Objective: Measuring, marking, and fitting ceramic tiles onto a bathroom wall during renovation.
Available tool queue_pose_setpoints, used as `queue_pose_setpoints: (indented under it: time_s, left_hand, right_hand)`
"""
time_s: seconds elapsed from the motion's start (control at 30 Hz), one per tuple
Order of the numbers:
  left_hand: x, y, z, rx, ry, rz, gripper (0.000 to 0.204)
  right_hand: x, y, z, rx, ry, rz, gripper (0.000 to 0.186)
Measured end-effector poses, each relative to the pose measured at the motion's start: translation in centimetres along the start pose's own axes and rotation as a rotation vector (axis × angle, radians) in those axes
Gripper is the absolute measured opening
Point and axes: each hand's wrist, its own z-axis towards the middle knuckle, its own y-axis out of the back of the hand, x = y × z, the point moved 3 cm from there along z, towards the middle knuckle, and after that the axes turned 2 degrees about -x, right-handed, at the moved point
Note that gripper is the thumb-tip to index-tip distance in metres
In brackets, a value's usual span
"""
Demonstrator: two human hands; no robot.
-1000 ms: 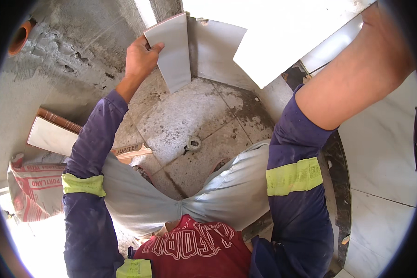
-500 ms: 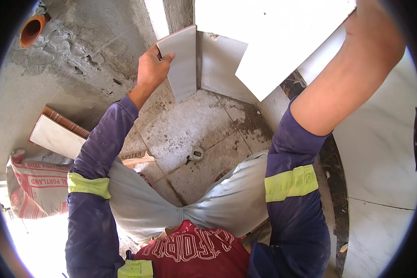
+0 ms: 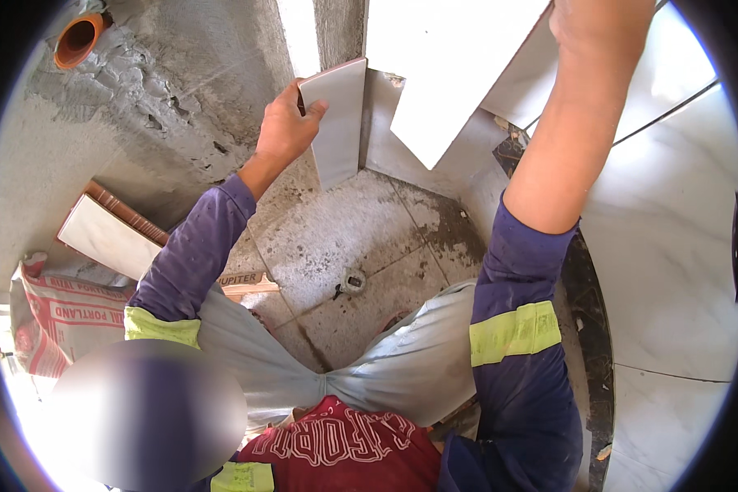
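My left hand [image 3: 290,125] is closed round the upper left edge of a narrow grey-white tile strip [image 3: 341,123], thumb on its face. The strip stands upright in the corner, its lower end near the floor. At the top edge, my right hand [image 3: 603,23] is partly cut off, with its fingers out of sight. It is at the right edge of a large, bright white tile piece [image 3: 459,70], which moves along with it. That piece has a notched, pointed lower end and hangs in front of a grey tile [image 3: 422,143] on the wall.
A tape measure [image 3: 353,281] and a wooden-handled tool [image 3: 246,284] lie on the dusty tiled floor [image 3: 328,221] between my legs. Cut tile [image 3: 111,238] and a cement bag [image 3: 66,316] are at left. An orange pipe [image 3: 79,43] juts from the rough wall. Marbled tiles [image 3: 664,295] line the right.
My right hand and the large white tile have swung left, its pointed end shifting left and slightly up. My left hand and the strip keep their place together; the whole view has shifted slightly.
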Motion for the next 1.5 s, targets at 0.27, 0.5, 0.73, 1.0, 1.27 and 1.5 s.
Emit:
queue_pose_setpoints:
  time_s: [0.27,0.5,0.73,1.0,1.27,1.5]
  left_hand:
    - [-1.7,1.4,-0.2,-0.052,-0.037,-0.038,0.046]
    - [-2.4,3.9,0.8,0.016,-0.187,-0.24,0.056]
    - [-6.2,10.7,2.0,0.236,-0.337,-0.689,0.082]
    - [-4.0,11.5,2.2,0.032,-0.343,0.019,0.091]
    - [2.7,11.7,3.9,0.034,-0.137,0.276,0.074]
    - [4.9,8.7,3.4,0.001,-0.122,0.305,0.09]
  right_hand:
    - [0.0,-3.2,-1.3,0.194,-0.099,0.01,0.023]
    - [-1.3,-7.2,-4.8,0.432,-0.131,0.052,0.034]
    - [-3.0,-12.7,-10.4,0.85,-0.135,-0.07,0.034]
    - [-3.9,-13.5,-12.0,1.127,-0.155,0.0,0.026]
    - [-6.7,-8.2,-10.0,1.249,-0.21,-0.064,0.037]
    - [-9.4,-9.5,-12.2,1.367,-0.152,-0.168,0.041]
